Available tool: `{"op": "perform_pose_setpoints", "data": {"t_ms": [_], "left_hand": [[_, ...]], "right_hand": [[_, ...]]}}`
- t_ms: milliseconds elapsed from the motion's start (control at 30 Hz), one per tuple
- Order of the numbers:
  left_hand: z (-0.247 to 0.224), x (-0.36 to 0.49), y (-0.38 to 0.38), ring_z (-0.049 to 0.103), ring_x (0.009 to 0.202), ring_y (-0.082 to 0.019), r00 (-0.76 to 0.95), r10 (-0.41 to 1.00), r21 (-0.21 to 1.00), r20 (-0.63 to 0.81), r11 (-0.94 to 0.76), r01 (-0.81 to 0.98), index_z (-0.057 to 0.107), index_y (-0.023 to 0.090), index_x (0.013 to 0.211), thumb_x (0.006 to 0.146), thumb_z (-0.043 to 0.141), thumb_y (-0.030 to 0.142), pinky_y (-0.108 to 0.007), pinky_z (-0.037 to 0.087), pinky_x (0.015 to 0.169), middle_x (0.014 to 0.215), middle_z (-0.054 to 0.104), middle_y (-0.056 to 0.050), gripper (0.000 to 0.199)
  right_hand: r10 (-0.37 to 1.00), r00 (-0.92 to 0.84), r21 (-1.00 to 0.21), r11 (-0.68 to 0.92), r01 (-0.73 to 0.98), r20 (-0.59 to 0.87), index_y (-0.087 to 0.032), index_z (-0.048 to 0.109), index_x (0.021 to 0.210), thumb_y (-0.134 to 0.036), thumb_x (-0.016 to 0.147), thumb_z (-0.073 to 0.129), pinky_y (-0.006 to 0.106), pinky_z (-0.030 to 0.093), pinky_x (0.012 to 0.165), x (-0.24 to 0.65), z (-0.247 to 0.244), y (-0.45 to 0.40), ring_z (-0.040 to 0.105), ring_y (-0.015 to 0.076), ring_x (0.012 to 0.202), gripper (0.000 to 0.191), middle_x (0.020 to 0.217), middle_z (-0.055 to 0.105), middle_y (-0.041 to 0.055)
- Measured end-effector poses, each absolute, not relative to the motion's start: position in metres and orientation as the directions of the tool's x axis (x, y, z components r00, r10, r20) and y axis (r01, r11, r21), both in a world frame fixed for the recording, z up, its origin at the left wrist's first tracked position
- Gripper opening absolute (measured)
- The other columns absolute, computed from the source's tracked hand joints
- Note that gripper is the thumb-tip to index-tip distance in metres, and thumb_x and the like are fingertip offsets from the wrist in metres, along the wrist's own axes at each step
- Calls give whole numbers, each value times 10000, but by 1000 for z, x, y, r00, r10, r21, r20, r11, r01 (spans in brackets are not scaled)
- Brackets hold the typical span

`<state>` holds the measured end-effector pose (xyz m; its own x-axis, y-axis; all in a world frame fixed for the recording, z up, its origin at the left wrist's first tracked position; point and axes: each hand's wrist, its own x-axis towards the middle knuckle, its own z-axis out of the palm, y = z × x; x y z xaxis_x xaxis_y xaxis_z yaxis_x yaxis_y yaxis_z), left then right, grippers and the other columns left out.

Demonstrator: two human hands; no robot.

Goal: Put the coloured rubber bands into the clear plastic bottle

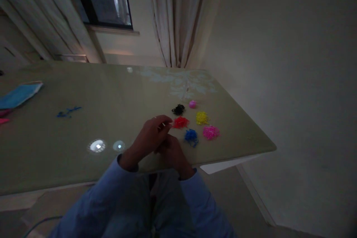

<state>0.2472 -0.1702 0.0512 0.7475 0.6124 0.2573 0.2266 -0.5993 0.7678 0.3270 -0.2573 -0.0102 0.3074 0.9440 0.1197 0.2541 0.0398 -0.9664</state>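
My left hand (152, 134) is over the table near its front edge, thumb and fingertips pinched together beside a red pile of small pieces (180, 122). What the pinch holds is too small to make out. Just below and to the right, my right hand (171, 150) touches it, fingers curled and partly hidden behind the left hand. Around the red pile lie a black pile (178, 109), a blue pile (191, 136), a yellow pile (202, 118) and a pink pile (211, 132). A round pink item (192, 104) sits behind them.
On the left of the table (111, 93) are some blue pieces (67, 112), a blue and white item (20, 95) and pink items (4, 117) at the frame edge. The table's right corner (275, 148) is beside a wall. Curtains and a window stand behind.
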Motion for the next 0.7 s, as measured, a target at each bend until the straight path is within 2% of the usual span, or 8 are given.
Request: {"op": "perform_pose_setpoints", "data": {"t_ms": [67,133,233,300,467,600,700], "left_hand": [[38,210,-162,664,707,-169,657,721,831,218,-490,262,685,185,1001,863,555,381,-268,512,636,867,736,-53,272],[22,172,-154,673,729,-183,565,806,844,177,-420,335,696,189,941,833,581,451,-277,518,645,858,738,-52,305],[5,123,-144,680,774,-206,393,905,836,161,-337,433,701,194,864,804,588,487,-310,526,716,840,744,-53,320],[2,105,-141,672,776,-201,312,935,853,171,-299,427,698,195,851,799,589,474,-312,525,738,833,741,-49,304],[0,98,-137,644,725,-162,312,937,926,154,-248,286,695,188,862,824,584,398,-267,499,687,799,725,-27,241],[-3,102,-141,595,650,-140,321,930,929,178,-267,257,706,182,881,848,561,358,-244,444,622,714,689,-8,231],[-4,104,-146,533,579,-121,343,920,915,191,-294,278,714,174,908,863,539,320,-236,389,586,624,619,17,232]], "right_hand": [[941,311,-985,94,141,135,-174,711,867,-330,830,624,250,523,643,326,-11,-261,643,148,677,183,763,707,22],[943,312,-993,101,67,117,-178,711,869,-334,805,671,231,496,608,326,-11,-263,621,128,643,174,749,685,9],[955,290,-994,41,98,68,-182,703,858,-357,796,692,232,478,588,327,-11,-265,607,121,609,186,737,670,3],[962,271,-987,-8,159,35,-189,698,871,-371,804,685,247,483,608,328,-8,-266,618,135,639,194,754,673,9],[987,112,-894,-154,422,-117,-211,712,970,-364,832,654,299,504,683,334,11,-257,654,184,762,214,840,710,45],[976,-14,-865,-187,465,-218,-190,683,1049,-402,832,648,309,532,665,332,28,-226,688,188,746,305,956,729,81],[984,-63,-872,-117,476,-167,-160,654,1083,-382,823,648,297,547,663,317,37,-181,698,169,719,342,1002,719,96]]}}
